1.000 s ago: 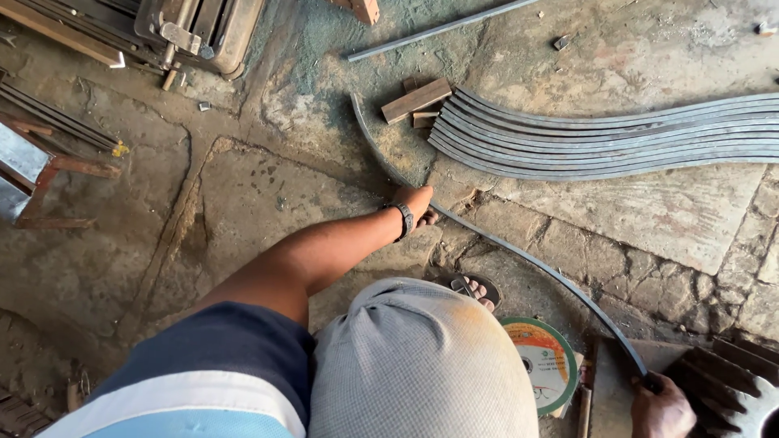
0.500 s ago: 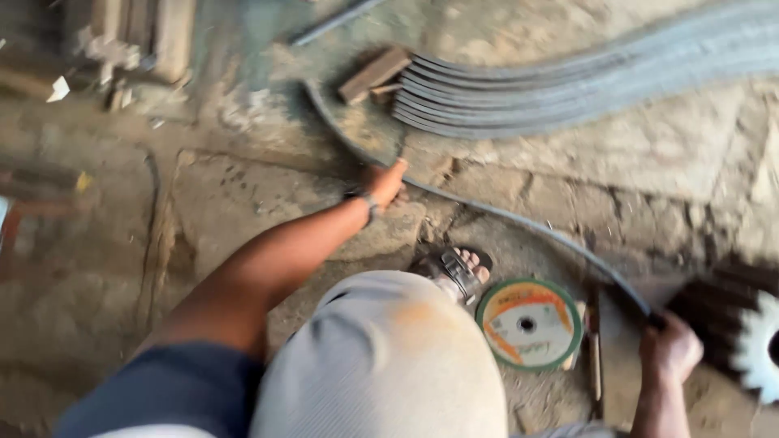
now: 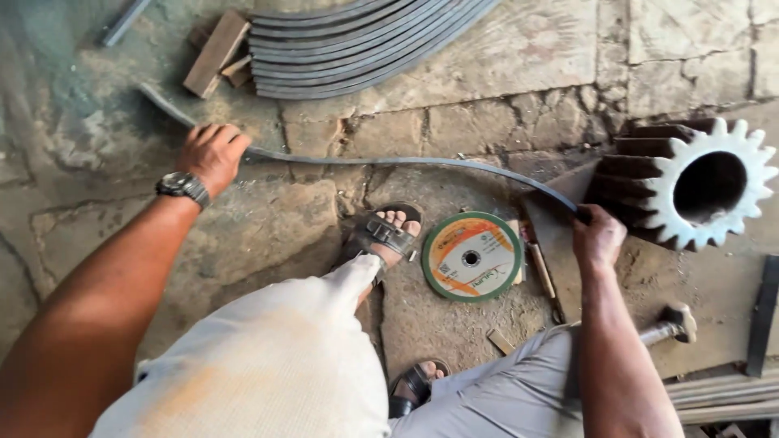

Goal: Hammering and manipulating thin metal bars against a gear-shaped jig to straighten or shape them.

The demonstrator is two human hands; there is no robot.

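Observation:
A long curved flat steel strip (image 3: 389,161) arcs across the stone floor in front of me. My left hand (image 3: 213,152), with a dark wristwatch on the wrist, grips the strip near its left part. My right hand (image 3: 596,235) closes on the strip's right end, right beside a big dark toothed gear (image 3: 690,182). My sandalled foot (image 3: 381,235) rests just under the strip's middle.
A stack of similar curved steel strips (image 3: 357,40) lies at the top, with wooden blocks (image 3: 215,53) beside it. A green and orange cutting disc (image 3: 471,256) lies by my foot. A hammer (image 3: 669,324) and flat bars (image 3: 763,316) sit at the right.
The view has swung right and down, so the gear and disc now sit fuller in frame. Both hands keep their hold on the curved strip.

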